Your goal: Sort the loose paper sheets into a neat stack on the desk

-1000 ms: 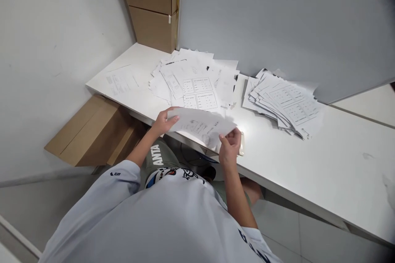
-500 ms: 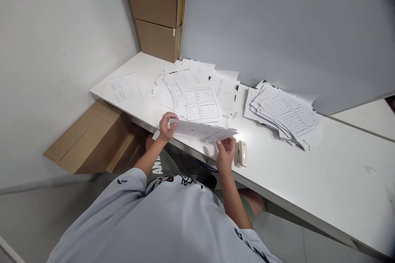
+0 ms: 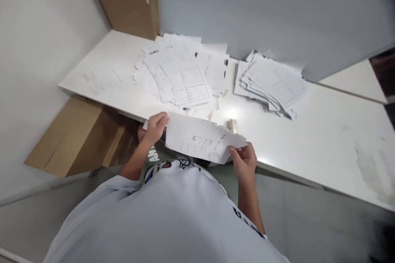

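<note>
Between my hands, at the table's front edge, I hold a white sheet of paper with handwriting on the side facing me; whether it is one sheet or more I cannot tell. My left hand pinches its left end, and my right hand grips its right end with the thumb on top. Partly hidden behind the paper's right part is a cream stapler. A loose spread of printed papers lies just beyond the held paper. Farther right sits a fanned stack of papers.
The white table runs from the left wall toward the right. Stacked cardboard boxes stand at its back left corner. An open cardboard box is below the table's left end. A grey panel rises along the back.
My hands have lowered the paper toward me and tilted it, so its written face shows more. It now covers part of the stapler. The camera view has shifted, and my right hand is farther right.
</note>
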Demonstrator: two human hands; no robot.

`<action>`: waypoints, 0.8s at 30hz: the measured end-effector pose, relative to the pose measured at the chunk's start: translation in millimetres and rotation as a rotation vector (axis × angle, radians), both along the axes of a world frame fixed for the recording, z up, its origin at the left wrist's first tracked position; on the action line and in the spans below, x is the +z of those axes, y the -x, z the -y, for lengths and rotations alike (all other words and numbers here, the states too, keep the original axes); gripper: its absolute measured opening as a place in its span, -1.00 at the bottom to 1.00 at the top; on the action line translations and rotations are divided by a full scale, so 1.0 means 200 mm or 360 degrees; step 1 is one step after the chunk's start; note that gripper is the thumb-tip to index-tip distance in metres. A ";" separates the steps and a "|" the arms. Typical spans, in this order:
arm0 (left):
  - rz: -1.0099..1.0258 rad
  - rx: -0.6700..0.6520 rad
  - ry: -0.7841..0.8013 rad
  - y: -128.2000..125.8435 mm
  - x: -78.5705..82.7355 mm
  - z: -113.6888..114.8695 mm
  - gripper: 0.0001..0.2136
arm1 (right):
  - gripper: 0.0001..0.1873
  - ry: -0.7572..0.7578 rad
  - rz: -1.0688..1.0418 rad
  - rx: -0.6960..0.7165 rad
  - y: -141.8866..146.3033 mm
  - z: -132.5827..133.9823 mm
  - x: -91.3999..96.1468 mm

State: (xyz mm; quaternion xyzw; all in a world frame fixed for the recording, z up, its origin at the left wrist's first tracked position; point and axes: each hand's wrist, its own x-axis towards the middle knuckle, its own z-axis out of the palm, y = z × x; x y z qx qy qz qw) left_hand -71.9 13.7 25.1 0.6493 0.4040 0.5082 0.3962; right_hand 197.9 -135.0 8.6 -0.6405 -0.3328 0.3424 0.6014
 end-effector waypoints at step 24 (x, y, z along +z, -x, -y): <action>-0.0965 -0.1219 -0.0787 -0.94 -0.25 0.11 -0.53 | -0.57 0.0696 -0.0256 -0.0064 -0.94 0.45 -0.05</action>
